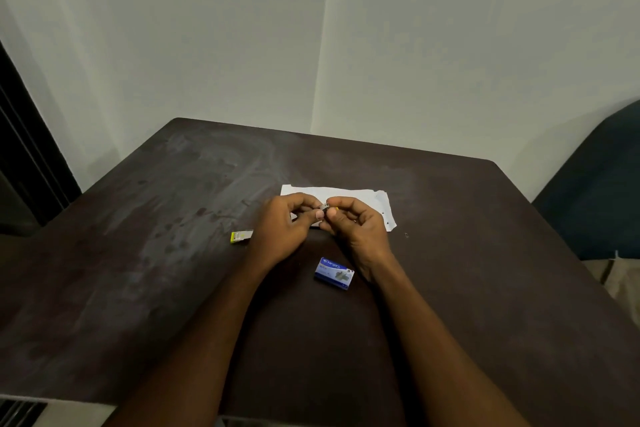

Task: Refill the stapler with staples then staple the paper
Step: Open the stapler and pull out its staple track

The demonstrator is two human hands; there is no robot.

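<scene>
Staples (325,207), seemingly one strip, pinched by left hand (284,222), right hand (360,227).

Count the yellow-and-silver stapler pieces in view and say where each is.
2. One yellow-and-silver piece lies on the dark table left of the left hand; the other piece, mostly hidden, is pinched between that hand and the right hand.

stapler (241,237) — yellow, left | paper (363,196) — white, flat | staple box (334,273) blue | staples (325,207) pinched midair
</scene>
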